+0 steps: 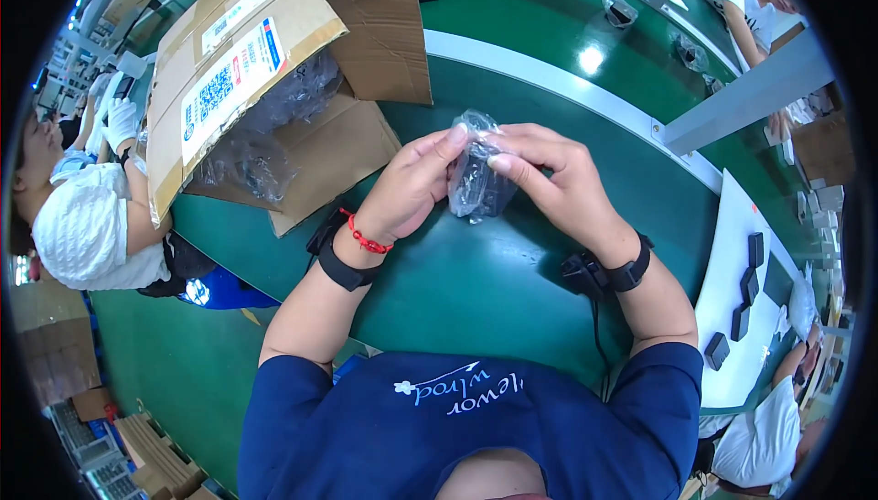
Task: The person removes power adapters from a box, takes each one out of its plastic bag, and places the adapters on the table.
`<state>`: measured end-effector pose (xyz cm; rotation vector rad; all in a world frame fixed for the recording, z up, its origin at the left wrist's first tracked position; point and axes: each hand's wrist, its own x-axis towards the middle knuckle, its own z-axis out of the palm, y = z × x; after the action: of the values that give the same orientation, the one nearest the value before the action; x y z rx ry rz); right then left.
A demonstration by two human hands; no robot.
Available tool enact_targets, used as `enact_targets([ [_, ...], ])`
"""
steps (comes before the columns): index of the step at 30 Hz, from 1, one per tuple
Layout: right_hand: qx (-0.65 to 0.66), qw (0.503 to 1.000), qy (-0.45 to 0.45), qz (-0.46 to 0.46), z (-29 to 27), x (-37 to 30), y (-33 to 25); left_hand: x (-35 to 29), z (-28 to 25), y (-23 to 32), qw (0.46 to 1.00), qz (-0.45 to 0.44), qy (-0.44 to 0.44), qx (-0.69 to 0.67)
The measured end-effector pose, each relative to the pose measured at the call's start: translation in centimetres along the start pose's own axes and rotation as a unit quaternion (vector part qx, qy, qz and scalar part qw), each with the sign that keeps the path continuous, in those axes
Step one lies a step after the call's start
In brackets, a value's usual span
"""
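Up close in the head view, both hands meet over the middle of the green bench (476,280). The left hand (412,184) is curled, thumb and fingertips pinched on the top of a small dark item in a clear plastic bag (476,175). The right hand (558,184) is curled too, thumb pressed on the bag's upper right side, fingers wrapped behind it. The bag is held just above the bench, between the two hands. Each wrist wears a black band; the left one also has a red cord. Toward the bench's far left corner an open cardboard box (274,70) lies on its side, crumpled clear bags spilling from it. Past the right edge, small black blocks (745,285) sit on a white board (727,253).
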<state>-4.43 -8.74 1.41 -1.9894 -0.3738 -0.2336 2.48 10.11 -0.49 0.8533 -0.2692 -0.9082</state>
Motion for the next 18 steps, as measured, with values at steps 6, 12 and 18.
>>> enact_targets([
  [6,0.057,0.994,0.057,0.072,-0.5,0.2,0.8,0.0,2.0,-1.5,0.966,0.173,0.094,0.169],
  [12,0.146,0.981,0.099,0.083,-1.2,0.4,0.7,0.2,-2.0,-1.0,0.98,0.103,0.041,0.165],
  [18,0.181,0.969,0.153,0.076,-3.1,0.7,0.9,0.6,-1.7,-1.2,0.978,0.152,0.044,0.139],
])
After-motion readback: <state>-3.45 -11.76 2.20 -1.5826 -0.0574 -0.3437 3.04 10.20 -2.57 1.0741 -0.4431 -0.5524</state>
